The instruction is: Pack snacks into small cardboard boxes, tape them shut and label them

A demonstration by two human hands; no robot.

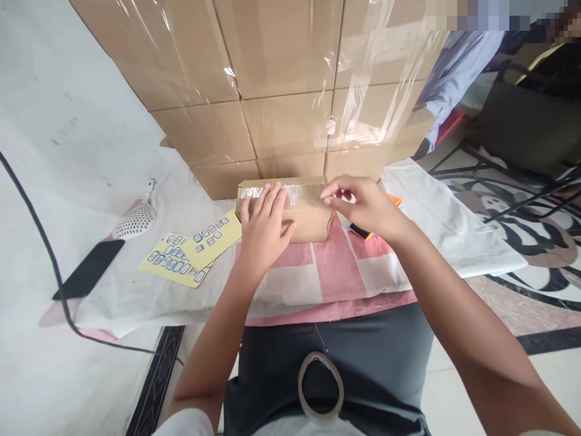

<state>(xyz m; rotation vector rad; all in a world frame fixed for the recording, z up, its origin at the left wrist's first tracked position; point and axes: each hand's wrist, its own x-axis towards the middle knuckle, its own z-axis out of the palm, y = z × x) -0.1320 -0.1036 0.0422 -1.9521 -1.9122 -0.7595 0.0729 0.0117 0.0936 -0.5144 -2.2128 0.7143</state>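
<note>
A small brown cardboard box (305, 206) lies on a pink and white cloth (327, 272), its top covered with clear tape. My left hand (263, 227) lies flat on the box's left half, fingers spread over the tape. My right hand (363, 203) sits at the box's right end, thumb and fingers pinched together at the top edge; what they pinch is too small to tell. A roll of clear tape (320, 387) rests on my lap.
A tall stack of shrink-wrapped cartons (281, 91) stands right behind the box. Yellow sticker sheets (193, 251), a black phone (88, 268) and a white perforated object (135, 221) lie at left. A black cable (45, 254) crosses the floor. Another person's sleeve (454, 79) shows at upper right.
</note>
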